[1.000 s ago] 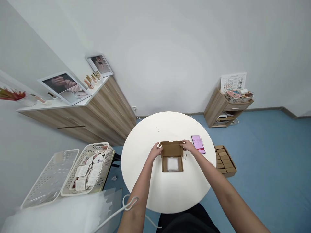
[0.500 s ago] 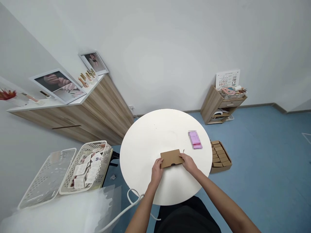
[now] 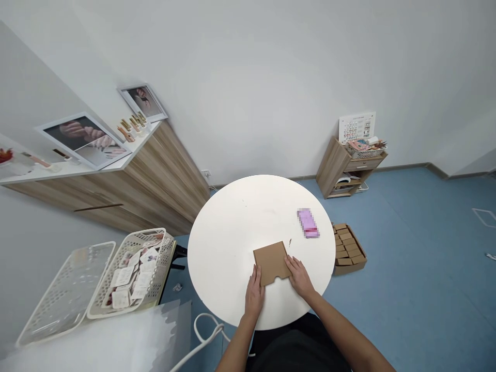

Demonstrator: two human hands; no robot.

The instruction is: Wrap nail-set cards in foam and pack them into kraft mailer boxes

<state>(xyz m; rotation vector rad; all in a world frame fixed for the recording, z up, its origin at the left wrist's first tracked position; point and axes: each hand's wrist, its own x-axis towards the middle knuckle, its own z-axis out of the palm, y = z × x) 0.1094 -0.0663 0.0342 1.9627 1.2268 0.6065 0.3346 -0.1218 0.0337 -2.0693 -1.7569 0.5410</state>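
A flat brown cardboard box [image 3: 272,262] lies in front of me on the round white table [image 3: 220,232]. Its near edge has a small rounded notch. My left hand [image 3: 254,293] is against the left side of the box, fingers along its edge. On the opposite side, my right hand [image 3: 299,276] grips the right edge, with the fingertips over the top face. Both hands hold the box between them; the thumbs are hard to make out. A pixelated purple item [image 3: 308,223] lies farther off to the right on the table.
A carton of small brown boxes [image 3: 350,250] stands on the floor right of the table. At left are a white basket of cards [image 3: 132,271], a clear-topped lid [image 3: 70,289] and a white cable [image 3: 197,349]. A wooden cabinet [image 3: 163,175] and small shelf unit [image 3: 344,170] stand behind.
The box has tipped from a tilted pose to show its broad top face more fully. Both hands have shifted to its sides, slightly nearer me. The view has turned slightly.
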